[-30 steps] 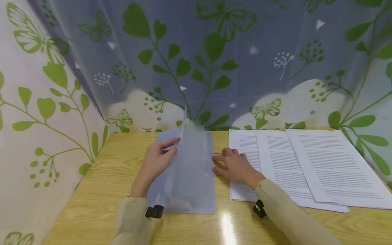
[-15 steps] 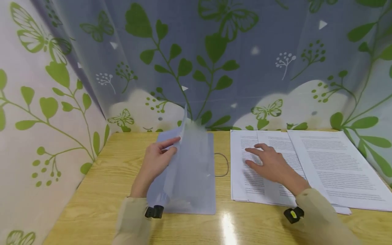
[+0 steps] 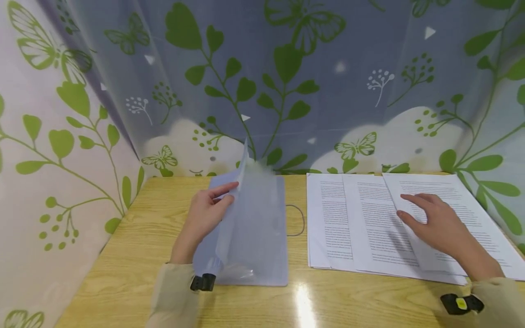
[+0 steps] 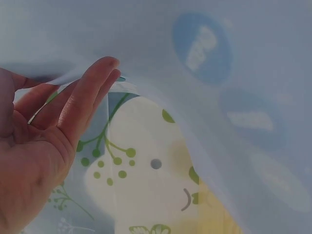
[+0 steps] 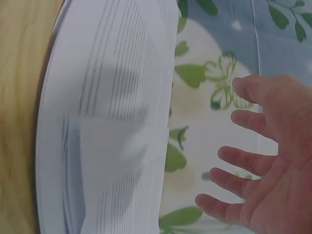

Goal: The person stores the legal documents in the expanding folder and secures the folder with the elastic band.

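Note:
A translucent bluish plastic folder (image 3: pixel 262 228) lies on the table with its cover partly raised. My left hand (image 3: pixel 205 214) holds the edge of this cover (image 4: pixel 156 58) between thumb and fingers; in the left wrist view part of the thumb is cut off. To the right, printed sheets (image 3: pixel 371 228) lie overlapping in a spread. My right hand (image 3: pixel 445 225) is over the rightmost sheet (image 3: pixel 430 191), its fingers apart and holding nothing. The right wrist view shows the same spread fingers (image 5: pixel 248 163) beside the papers.
A thin elastic loop (image 3: pixel 303 218) sticks out from the folder's right edge onto the wooden table (image 3: pixel 135 255). Patterned cloth (image 3: pixel 262 91) stands behind the table and along both sides.
My right hand has moved rightward, from the folder's right edge by the elastic loop to over the rightmost sheet. The left hand keeps holding the raised cover, almost unmoved.

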Demonstrator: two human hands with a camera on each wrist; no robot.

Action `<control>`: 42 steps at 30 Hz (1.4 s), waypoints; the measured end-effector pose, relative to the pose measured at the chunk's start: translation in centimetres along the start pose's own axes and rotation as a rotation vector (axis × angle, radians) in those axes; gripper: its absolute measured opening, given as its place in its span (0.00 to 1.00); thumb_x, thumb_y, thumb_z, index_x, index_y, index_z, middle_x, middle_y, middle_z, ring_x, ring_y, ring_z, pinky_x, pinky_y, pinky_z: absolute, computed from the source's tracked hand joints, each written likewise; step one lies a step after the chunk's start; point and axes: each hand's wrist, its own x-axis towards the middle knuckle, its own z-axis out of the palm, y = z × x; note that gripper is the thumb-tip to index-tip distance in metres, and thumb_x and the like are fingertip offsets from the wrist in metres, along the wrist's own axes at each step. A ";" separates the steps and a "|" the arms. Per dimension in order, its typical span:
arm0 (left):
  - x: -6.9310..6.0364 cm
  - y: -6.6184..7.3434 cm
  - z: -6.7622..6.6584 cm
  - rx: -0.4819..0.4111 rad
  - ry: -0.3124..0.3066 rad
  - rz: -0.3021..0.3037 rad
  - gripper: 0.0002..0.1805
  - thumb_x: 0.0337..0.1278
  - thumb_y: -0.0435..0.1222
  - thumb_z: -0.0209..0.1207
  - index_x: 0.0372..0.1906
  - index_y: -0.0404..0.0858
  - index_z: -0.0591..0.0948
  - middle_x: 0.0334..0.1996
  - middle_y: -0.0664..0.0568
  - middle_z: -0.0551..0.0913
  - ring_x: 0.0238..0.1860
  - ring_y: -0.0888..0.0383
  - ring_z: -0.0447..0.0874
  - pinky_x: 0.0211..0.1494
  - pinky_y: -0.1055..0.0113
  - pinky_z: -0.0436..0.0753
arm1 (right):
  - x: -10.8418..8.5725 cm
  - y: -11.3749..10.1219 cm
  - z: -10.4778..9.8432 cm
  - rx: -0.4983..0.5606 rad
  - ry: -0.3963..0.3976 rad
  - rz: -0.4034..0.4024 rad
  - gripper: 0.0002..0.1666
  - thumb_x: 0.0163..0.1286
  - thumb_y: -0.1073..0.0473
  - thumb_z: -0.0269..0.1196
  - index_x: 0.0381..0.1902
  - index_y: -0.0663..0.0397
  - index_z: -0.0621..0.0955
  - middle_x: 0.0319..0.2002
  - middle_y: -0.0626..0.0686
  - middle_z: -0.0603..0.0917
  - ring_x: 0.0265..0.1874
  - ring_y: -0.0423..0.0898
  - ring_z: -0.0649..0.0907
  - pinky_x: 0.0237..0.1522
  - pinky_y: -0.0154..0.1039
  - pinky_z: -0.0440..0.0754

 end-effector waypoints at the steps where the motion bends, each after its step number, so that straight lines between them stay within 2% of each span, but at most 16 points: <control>1: 0.0 0.0 0.0 0.002 0.001 0.000 0.21 0.67 0.39 0.55 0.62 0.52 0.85 0.07 0.62 0.57 0.10 0.62 0.52 0.17 0.70 0.57 | -0.3 0.5 -0.2 -0.005 0.001 0.009 0.30 0.73 0.51 0.64 0.64 0.65 0.77 0.59 0.78 0.74 0.53 0.77 0.75 0.49 0.73 0.71; 7: 0.0 -0.2 0.0 0.004 0.001 -0.001 0.21 0.68 0.39 0.55 0.62 0.51 0.84 0.08 0.62 0.58 0.11 0.62 0.54 0.17 0.70 0.58 | -1.5 2.7 -0.8 -0.037 0.022 0.087 0.31 0.74 0.49 0.61 0.64 0.69 0.75 0.58 0.80 0.71 0.54 0.78 0.72 0.50 0.74 0.69; 14: -0.1 -0.2 -0.1 0.000 -0.001 -0.001 0.21 0.69 0.39 0.55 0.62 0.52 0.84 0.08 0.63 0.57 0.11 0.62 0.53 0.17 0.69 0.58 | -2.4 4.1 -1.2 -0.081 0.067 0.124 0.31 0.75 0.48 0.60 0.61 0.71 0.76 0.56 0.82 0.72 0.53 0.78 0.71 0.50 0.74 0.68; 27: -0.1 -0.1 -0.1 0.000 0.007 0.021 0.20 0.68 0.39 0.55 0.62 0.50 0.84 0.08 0.62 0.57 0.11 0.62 0.53 0.17 0.70 0.58 | -3.9 7.6 -1.3 -0.119 0.040 0.261 0.37 0.76 0.44 0.57 0.63 0.76 0.71 0.55 0.86 0.69 0.55 0.80 0.68 0.53 0.76 0.67; 34: -0.1 0.0 -0.1 0.010 0.003 0.018 0.21 0.69 0.39 0.55 0.63 0.51 0.84 0.08 0.62 0.57 0.11 0.62 0.53 0.17 0.70 0.58 | -4.7 9.3 -1.3 -0.133 0.004 0.396 0.43 0.78 0.40 0.52 0.69 0.76 0.65 0.62 0.86 0.63 0.61 0.82 0.63 0.61 0.76 0.63; 40: -0.1 -0.1 -0.1 0.007 0.002 0.019 0.21 0.69 0.39 0.55 0.63 0.52 0.84 0.08 0.62 0.57 0.11 0.62 0.53 0.17 0.70 0.58 | -5.6 11.3 -0.8 -0.092 0.061 0.422 0.45 0.79 0.40 0.49 0.72 0.78 0.60 0.64 0.87 0.62 0.62 0.84 0.63 0.63 0.76 0.61; 42: -0.1 -0.1 -0.1 0.006 0.004 0.023 0.21 0.69 0.39 0.55 0.62 0.52 0.84 0.08 0.63 0.57 0.11 0.62 0.53 0.17 0.70 0.58 | -5.9 11.8 -0.7 -0.087 0.073 0.458 0.47 0.79 0.38 0.47 0.73 0.77 0.58 0.65 0.87 0.60 0.64 0.84 0.62 0.64 0.75 0.62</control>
